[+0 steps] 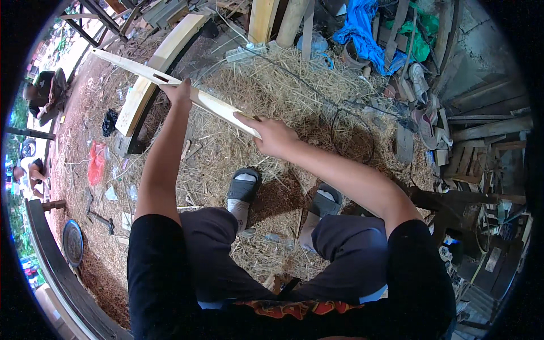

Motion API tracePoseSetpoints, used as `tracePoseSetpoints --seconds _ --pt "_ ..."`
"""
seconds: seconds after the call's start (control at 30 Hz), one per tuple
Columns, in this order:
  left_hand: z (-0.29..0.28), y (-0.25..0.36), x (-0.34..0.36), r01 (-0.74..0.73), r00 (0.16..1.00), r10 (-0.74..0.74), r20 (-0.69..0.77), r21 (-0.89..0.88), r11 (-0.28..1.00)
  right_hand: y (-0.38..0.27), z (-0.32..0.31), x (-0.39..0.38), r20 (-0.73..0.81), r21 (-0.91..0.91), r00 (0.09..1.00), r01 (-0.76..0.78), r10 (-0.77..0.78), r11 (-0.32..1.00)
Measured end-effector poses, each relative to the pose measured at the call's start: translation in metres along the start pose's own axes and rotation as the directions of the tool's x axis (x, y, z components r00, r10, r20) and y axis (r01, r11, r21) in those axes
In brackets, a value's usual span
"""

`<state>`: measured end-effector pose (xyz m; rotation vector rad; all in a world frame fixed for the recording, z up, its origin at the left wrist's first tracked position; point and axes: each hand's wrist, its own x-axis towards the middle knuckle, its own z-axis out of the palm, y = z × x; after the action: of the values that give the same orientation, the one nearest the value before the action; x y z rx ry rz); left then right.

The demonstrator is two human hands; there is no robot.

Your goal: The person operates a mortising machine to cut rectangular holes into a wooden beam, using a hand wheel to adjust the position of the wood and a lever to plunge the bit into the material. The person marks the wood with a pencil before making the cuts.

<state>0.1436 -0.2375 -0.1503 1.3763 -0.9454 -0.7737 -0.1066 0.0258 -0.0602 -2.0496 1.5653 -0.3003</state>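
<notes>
A long pale wooden plank [215, 105] with a slot cut through it slants from upper left toward the middle. My left hand [177, 93] grips it beside the slot, and my right hand [273, 135] is closed on its lower end. Behind and beneath the plank is a thick curved wooden piece [131, 113] with a dark side; I cannot tell whether the two touch. My sandalled feet are on the straw-strewn ground below my hands.
Blue and green tarps [368, 34], old shoes [425, 122] and scrap wood line the right. A power strip [239, 52] with cables lies ahead. At left are a red plastic bag [96, 162], a dark round dish [73, 242] and two other people [44, 93].
</notes>
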Motion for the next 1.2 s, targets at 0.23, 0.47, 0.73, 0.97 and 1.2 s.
tracePoseSetpoints --seconds 0.23,0.47,0.73,0.97,1.2 --pt "-0.002 -0.008 0.012 -0.063 0.995 0.07 0.07 -0.104 0.993 0.001 -0.004 0.001 0.013 0.04 1.0 0.0 -0.001 0.999" --pt "0.015 -0.004 0.012 -0.039 0.994 0.045 0.101 -0.059 0.997 0.01 -0.008 0.0 0.001 0.012 1.0 -0.027 0.027 1.0" --pt "0.037 -0.019 0.027 -0.056 0.991 0.059 0.123 -0.026 0.998 0.023 -0.012 0.0 -0.066 -0.031 0.998 -0.026 0.024 0.999" --pt "0.041 -0.027 0.035 -0.149 0.979 0.152 0.139 -0.035 0.988 0.026 -0.014 -0.001 -0.076 -0.01 0.997 -0.012 0.011 1.0" --pt "0.03 0.008 -0.003 -0.156 0.939 0.049 0.34 0.294 0.943 0.032 -0.012 -0.014 -0.089 -0.101 0.996 -0.04 0.031 0.994"
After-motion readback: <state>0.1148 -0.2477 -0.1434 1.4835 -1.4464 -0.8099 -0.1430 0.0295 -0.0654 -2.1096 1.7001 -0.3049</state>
